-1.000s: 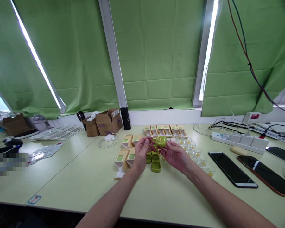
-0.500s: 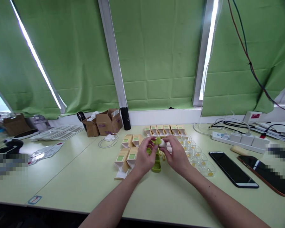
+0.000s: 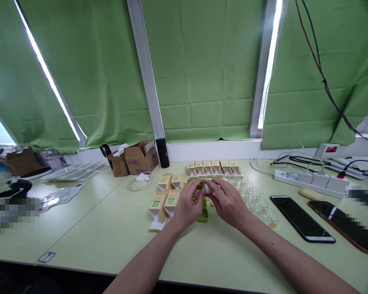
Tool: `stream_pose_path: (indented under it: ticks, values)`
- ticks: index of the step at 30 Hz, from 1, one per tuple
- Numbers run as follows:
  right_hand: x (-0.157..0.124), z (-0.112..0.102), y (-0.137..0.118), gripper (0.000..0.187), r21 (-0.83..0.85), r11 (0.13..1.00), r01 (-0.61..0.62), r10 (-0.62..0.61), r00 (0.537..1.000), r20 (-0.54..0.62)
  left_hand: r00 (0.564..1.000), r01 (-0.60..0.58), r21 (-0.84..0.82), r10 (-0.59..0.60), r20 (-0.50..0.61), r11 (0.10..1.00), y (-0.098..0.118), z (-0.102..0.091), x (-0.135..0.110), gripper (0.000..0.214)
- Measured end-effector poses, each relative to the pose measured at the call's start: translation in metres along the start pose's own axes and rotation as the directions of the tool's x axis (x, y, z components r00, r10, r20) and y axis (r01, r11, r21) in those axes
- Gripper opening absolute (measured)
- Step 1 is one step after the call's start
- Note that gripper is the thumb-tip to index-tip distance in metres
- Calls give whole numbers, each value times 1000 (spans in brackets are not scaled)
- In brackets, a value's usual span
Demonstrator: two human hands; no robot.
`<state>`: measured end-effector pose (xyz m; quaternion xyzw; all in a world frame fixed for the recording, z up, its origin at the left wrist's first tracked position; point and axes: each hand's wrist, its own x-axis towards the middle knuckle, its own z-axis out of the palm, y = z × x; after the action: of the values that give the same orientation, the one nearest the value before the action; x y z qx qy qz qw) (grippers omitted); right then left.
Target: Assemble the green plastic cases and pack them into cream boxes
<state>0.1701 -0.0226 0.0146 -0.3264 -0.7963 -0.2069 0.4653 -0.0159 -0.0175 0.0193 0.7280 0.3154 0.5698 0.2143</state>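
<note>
Over the middle of the table my two hands meet, fingertips pinched together. My right hand [image 3: 230,200] closes on a small white rounded piece [image 3: 208,189]. My left hand [image 3: 188,202] pinches a small green piece against it, now mostly hidden by the fingers. Below them lies a green tray with square hollows [image 3: 203,215], partly covered by my left hand. Small tan cartons with green labels [image 3: 155,204] stand left of my left hand. To the right of my right hand are clear plastic cups with yellow spots [image 3: 263,212].
A row of similar cartons [image 3: 214,168] stands farther back. Two phones lie at the right, the nearer one a black phone with a white edge [image 3: 302,218], below a white power strip [image 3: 309,183]. Cardboard boxes [image 3: 141,158] and a black cylinder [image 3: 162,153] stand at the back left.
My hands have drawn closer together, fingers turned further over the white piece and the green piece. Less of both pieces shows. The table items stay put.
</note>
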Motion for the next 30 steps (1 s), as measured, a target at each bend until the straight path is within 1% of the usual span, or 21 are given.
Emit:
stream_pose_path:
  ticks: [4,10,14,18,22,27,30]
  values:
    - [-1,2,0,41,-11,1000,0,1,1000,27,1000,-12,16,12,14,1000,1,1,1,32]
    - [-5,9,3,45,-23,999,25,-24,998,62,1000,-6,44,7,-11,999,-4,3,2,28]
    - [-9,16,2,48,-9,1000,17,-17,999,51,999,-4,46,5,-37,999,-9,3,2,27]
    - [-8,20,-1,47,-31,999,22,-21,999,32,998,-14,96,19,-56,995,-7,2,2,29]
    - [-7,21,-2,44,-43,999,22,-21,999,24,998,8,132,0,-59,991,-4,3,2,32]
    - [-8,23,-2,42,-3,1000,-18,18,1000,20,996,44,82,-37,-84,996,-6,5,1,27]
    - [-9,23,1,43,12,999,-33,33,999,4,996,60,84,-54,-69,995,-5,4,3,25]
